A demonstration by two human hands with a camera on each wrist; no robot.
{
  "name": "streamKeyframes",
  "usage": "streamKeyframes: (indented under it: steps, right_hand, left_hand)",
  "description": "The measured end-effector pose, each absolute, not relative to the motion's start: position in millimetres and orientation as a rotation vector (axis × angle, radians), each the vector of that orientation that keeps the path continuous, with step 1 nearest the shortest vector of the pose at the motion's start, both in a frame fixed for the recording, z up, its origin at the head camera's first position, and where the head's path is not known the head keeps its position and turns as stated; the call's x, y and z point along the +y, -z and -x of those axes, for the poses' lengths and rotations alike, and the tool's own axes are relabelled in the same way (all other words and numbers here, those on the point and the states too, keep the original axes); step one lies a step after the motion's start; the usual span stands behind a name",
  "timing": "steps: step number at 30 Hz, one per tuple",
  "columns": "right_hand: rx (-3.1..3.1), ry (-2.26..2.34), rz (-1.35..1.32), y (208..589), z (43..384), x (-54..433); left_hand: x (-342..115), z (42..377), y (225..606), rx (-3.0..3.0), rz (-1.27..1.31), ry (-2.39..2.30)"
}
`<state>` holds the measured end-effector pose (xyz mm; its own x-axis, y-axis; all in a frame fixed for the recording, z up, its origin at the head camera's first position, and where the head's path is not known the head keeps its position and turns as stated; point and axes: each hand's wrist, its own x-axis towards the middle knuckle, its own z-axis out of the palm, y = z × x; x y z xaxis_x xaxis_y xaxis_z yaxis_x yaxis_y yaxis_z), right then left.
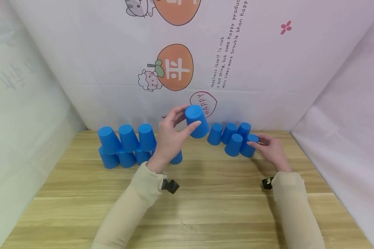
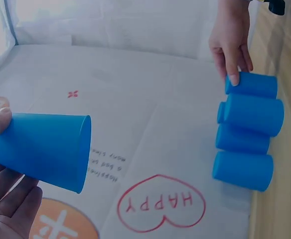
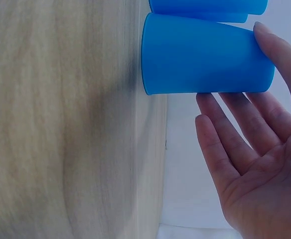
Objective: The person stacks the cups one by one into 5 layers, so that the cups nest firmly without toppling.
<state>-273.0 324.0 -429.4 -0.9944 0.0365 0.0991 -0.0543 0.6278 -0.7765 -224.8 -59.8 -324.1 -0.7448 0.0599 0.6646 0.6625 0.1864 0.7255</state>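
Note:
My left hand holds an upside-down blue cup in the air, thumb on one side and fingers on the other. In the left wrist view that cup has its wide rim pointing away from the palm. At the right, my right hand grips another upside-down blue cup near its narrow base. This cup is the front right one of a small group, beside a neighbouring cup. Whether its rim touches the table cannot be told.
Left of my left arm, upside-down blue cups stand in two tiers, an upper cup resting over the lower row. My left hand hides part of them. Behind the wooden table rises a printed white cloth.

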Motion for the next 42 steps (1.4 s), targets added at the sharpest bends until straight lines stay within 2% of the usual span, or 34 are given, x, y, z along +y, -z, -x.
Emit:
streamKeyframes:
  steps: [12,27,42]
  right_hand:
    - [-2.729,-1.317,-0.011,432,274,324]
    - [-2.718,-1.303,-0.039,433,275,324]
    - [-2.697,-1.295,-0.05,434,275,325]
  left_hand:
    - [-133,219,315,-1.942,0.543,1.46]
    - [-225,215,315,-1.955,0.229,1.301]
    - [-250,225,329,-2.083,0.028,1.32]
